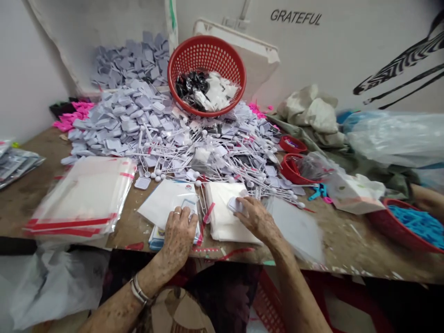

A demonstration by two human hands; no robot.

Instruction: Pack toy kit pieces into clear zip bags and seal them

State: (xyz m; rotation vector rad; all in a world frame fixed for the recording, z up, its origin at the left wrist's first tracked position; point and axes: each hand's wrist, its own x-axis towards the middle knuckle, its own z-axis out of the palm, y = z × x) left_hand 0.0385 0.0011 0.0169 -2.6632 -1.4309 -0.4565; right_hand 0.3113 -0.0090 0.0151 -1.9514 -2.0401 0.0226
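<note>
My right hand [258, 219] pinches a small pale-grey ribbed plastic square [235, 204] between thumb and fingers. It is over a stack of white sheets [225, 226]. My left hand [178, 236], with a ring and a wrist bracelet, rests with its fingers laid on a small stack of printed cards [157, 235]. A white sheet [156, 203] lies under and beyond those fingers. Behind both hands is a heap of white ball-ended sticks [239, 157] mixed with pale-grey plastic squares [128, 120].
Clear bags with red strips [83, 194] lie on the left of the brown table [347, 236]. A red basket [208, 51] holding black and white packets tilts on the heap. To the right are small red bowls [293, 171], clear film [294, 229] and a red basin of blue pieces [416, 226].
</note>
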